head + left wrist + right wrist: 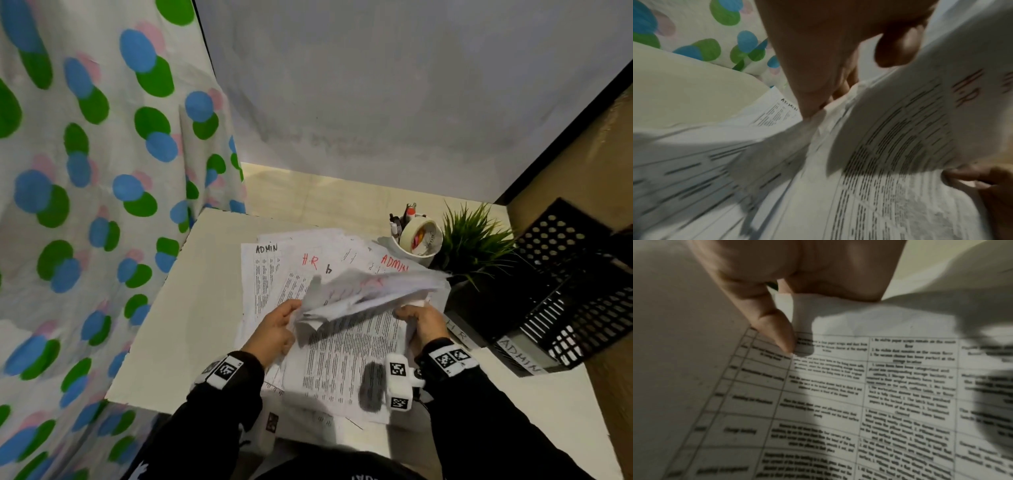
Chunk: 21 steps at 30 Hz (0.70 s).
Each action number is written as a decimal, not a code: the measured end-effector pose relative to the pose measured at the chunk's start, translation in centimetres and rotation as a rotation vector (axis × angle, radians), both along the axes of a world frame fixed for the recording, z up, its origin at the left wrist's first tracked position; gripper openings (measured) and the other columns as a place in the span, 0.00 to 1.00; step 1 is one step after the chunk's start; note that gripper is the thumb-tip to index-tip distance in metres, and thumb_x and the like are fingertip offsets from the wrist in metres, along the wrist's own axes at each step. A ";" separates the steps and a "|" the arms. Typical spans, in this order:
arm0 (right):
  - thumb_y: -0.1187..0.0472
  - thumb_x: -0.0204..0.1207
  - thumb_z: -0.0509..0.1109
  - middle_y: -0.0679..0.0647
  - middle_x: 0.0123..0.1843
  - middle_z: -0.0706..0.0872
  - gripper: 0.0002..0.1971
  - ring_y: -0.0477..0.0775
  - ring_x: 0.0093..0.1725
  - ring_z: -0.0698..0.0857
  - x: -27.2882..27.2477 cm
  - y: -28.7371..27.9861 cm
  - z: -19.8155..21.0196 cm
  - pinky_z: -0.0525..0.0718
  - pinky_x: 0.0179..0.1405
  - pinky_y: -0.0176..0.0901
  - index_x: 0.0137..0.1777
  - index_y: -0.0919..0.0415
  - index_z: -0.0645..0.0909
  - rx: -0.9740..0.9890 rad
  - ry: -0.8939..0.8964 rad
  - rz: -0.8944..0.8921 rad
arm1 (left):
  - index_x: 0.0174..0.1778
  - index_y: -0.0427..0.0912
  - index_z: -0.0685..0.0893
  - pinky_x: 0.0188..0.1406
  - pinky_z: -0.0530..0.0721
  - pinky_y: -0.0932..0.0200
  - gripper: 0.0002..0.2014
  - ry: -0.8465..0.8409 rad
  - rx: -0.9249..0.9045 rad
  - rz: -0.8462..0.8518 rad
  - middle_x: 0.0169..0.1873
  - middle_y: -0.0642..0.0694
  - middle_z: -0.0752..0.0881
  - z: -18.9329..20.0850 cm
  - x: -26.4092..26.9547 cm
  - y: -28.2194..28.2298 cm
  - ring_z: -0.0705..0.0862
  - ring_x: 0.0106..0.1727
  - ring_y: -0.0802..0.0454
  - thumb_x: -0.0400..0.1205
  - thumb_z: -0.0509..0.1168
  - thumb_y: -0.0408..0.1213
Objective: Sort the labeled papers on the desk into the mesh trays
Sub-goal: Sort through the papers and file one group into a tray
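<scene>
Both my hands are on the same lifted white printed sheet marked H.R [370, 294] at mid-frame: left hand [274, 329] and right hand [423, 322] each pinch a near corner. The black mesh trays [561, 284] sit to its right, closest to my right hand.

— What are we holding over the desk [191, 308]?
— A blurred sheaf of papers [373, 291], our left hand [274, 330] gripping one end, our right hand [423, 323] the other, it seems.
— And underneath?
— Spread sheets [270, 270] marked ADMIN and H.R. The black mesh trays [561, 291] sit right, beside a plant [474, 236] and pen cup [416, 236]
</scene>
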State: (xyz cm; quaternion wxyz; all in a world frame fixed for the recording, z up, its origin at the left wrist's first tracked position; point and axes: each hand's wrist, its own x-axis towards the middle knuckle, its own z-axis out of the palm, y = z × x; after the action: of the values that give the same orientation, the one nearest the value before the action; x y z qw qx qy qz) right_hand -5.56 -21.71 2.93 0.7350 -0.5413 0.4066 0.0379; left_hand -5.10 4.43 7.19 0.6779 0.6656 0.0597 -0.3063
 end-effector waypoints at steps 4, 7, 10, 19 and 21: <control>0.83 0.61 0.70 0.62 0.47 0.84 0.23 0.65 0.52 0.83 1.5 -0.1 4.8 0.84 0.50 0.56 0.52 0.60 0.76 -0.224 -0.202 0.018 | 0.54 0.51 0.80 0.47 0.85 0.58 0.18 -0.216 0.087 -0.019 0.50 0.47 0.84 3.2 0.5 -2.6 0.83 0.46 0.55 0.74 0.67 0.25; 0.84 0.61 0.71 0.68 0.63 0.82 0.39 0.67 0.60 0.84 1.9 -0.2 7.9 0.84 0.58 0.63 0.71 0.58 0.67 -0.154 -0.425 -0.097 | 0.58 0.41 0.81 0.42 0.84 0.73 0.13 -0.445 0.098 0.204 0.44 0.50 0.85 5.0 1.2 -4.5 0.84 0.41 0.67 0.78 0.67 0.25; 0.79 0.61 0.73 0.70 0.62 0.82 0.36 0.67 0.58 0.84 1.4 -0.4 10.5 0.85 0.57 0.61 0.71 0.68 0.68 -0.097 -0.601 -0.098 | 0.47 0.40 0.80 0.37 0.81 0.77 0.08 -0.583 0.008 0.271 0.38 0.52 0.84 6.3 1.6 -5.1 0.84 0.37 0.71 0.76 0.69 0.25; 0.76 0.64 0.76 0.53 0.49 0.88 0.19 0.56 0.53 0.85 -1.2 2.5 6.3 0.80 0.62 0.59 0.50 0.55 0.81 -0.244 -0.307 0.117 | 0.40 0.49 0.87 0.41 0.83 0.67 0.06 -0.376 0.094 0.272 0.37 0.54 0.89 1.7 1.5 -5.8 0.87 0.40 0.60 0.76 0.71 0.32; 0.75 0.64 0.77 0.58 0.54 0.87 0.21 0.59 0.57 0.84 -1.0 2.7 5.8 0.81 0.63 0.59 0.56 0.61 0.79 -0.256 -0.268 0.107 | 0.43 0.45 0.86 0.35 0.83 0.71 0.05 -0.338 0.178 0.260 0.36 0.53 0.87 1.3 2.4 -6.1 0.85 0.38 0.57 0.77 0.68 0.30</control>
State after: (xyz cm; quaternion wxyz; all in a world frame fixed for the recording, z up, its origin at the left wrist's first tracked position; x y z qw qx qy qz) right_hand -6.51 -18.98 8.71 0.7048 -0.6514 0.2770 -0.0475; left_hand -2.71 -1.68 8.48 0.6506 0.7514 0.0570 -0.0941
